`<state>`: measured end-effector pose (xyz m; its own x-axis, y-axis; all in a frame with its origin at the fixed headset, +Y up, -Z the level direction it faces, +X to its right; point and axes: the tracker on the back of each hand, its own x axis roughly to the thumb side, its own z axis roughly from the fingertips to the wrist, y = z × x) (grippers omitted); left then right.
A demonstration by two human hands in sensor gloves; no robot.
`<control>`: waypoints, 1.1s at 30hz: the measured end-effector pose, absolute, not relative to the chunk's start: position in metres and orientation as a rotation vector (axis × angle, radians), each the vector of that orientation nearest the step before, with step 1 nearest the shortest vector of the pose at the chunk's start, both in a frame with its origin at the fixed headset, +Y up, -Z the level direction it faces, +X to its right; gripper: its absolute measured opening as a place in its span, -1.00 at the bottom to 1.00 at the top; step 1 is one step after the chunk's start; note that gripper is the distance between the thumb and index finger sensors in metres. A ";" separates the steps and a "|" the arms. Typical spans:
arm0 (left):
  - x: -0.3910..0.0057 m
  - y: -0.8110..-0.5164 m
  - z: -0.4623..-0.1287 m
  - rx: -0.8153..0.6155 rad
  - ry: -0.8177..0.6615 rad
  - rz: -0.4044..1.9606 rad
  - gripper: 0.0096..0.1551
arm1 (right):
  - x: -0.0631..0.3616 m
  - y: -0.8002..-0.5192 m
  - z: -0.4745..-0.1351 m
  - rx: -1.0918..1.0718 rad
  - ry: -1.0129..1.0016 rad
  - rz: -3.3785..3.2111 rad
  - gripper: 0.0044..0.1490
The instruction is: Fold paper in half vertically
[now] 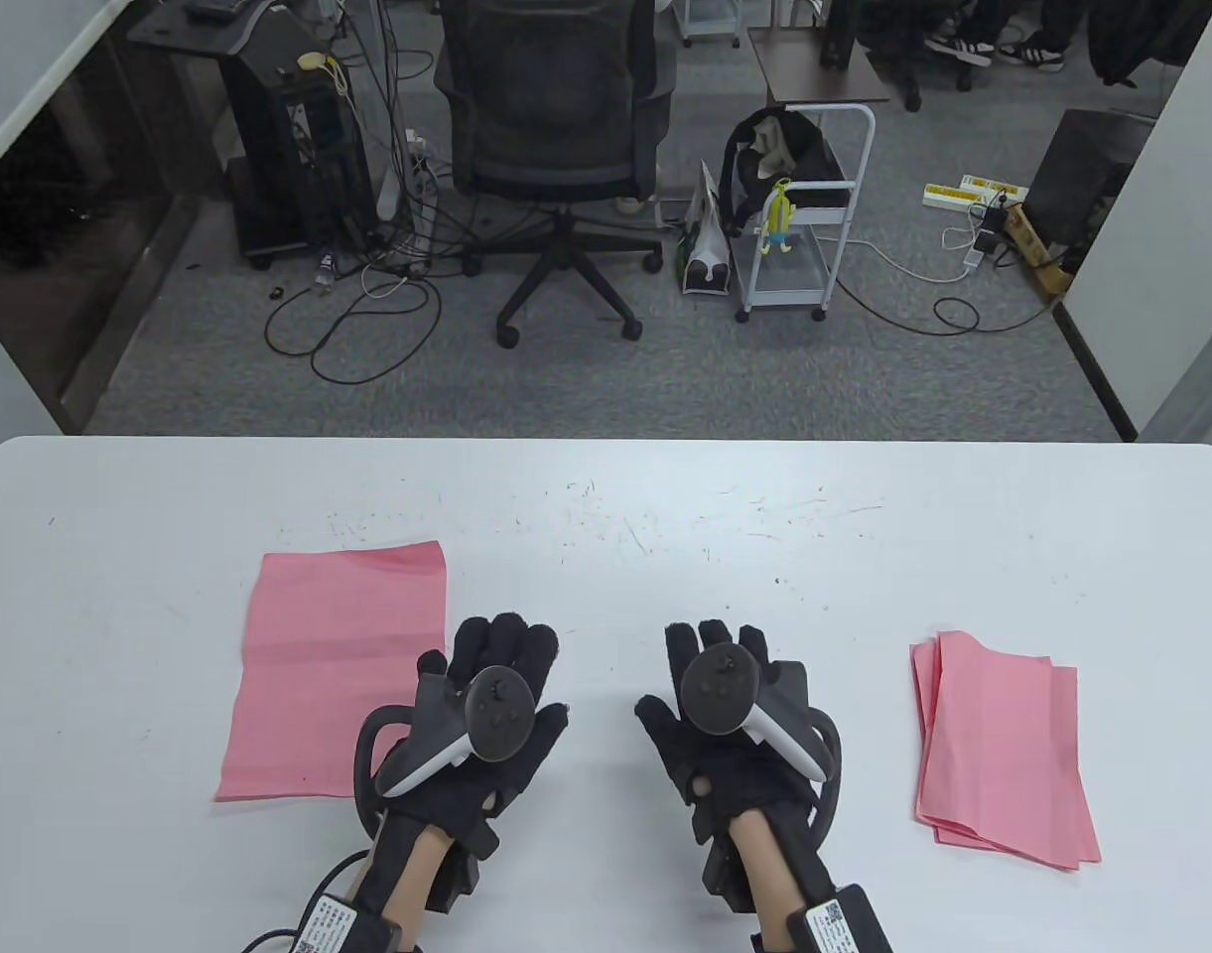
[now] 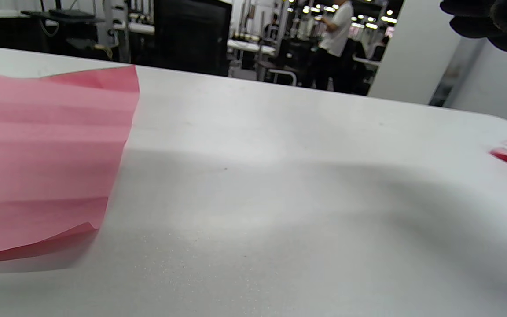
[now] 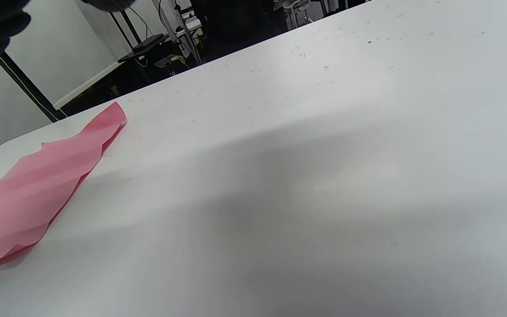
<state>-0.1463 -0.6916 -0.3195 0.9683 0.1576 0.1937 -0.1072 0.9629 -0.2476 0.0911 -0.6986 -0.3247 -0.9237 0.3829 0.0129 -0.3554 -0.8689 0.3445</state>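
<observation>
I see my left hand (image 1: 491, 695) and right hand (image 1: 730, 710) nearest me, low over the white table (image 1: 606, 496), fingers loosely curled, neither holding anything. The left hand's tracker edge overlaps the pink paper (image 1: 337, 665), which lies flat at nine o'clock from it, creased across, its far right corner lifted; whether they touch I cannot tell. At three o'clock, well apart from my right hand, sits a stack of pink sheets (image 1: 1003, 754). Beyond, at twelve, an office chair (image 1: 556, 129).

The left hand (image 1: 486, 710) hides the pink sheet's (image 1: 337, 665) near right corner; background person (image 2: 335, 31) — blurred, head cut off.
</observation>
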 end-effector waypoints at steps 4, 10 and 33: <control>-0.145 -0.694 -0.320 -0.241 -0.209 0.122 -0.07 | 0.089 -0.706 -0.328 0.101 0.514 2.748 -0.01; -0.144 -0.700 -0.322 -0.254 -0.194 0.090 -0.07 | 0.090 -0.707 -0.326 0.109 0.530 2.751 -0.02; -0.256 -0.729 -0.376 -0.518 0.303 0.051 -0.06 | 0.112 -0.684 -0.318 0.143 0.406 2.683 -0.04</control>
<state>-0.2562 -0.7292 -0.3760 0.9543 -0.0279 -0.2975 -0.1242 0.8685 -0.4799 0.1122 -0.6835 -0.3184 -0.9060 0.4216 0.0378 -0.3915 -0.8686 0.3037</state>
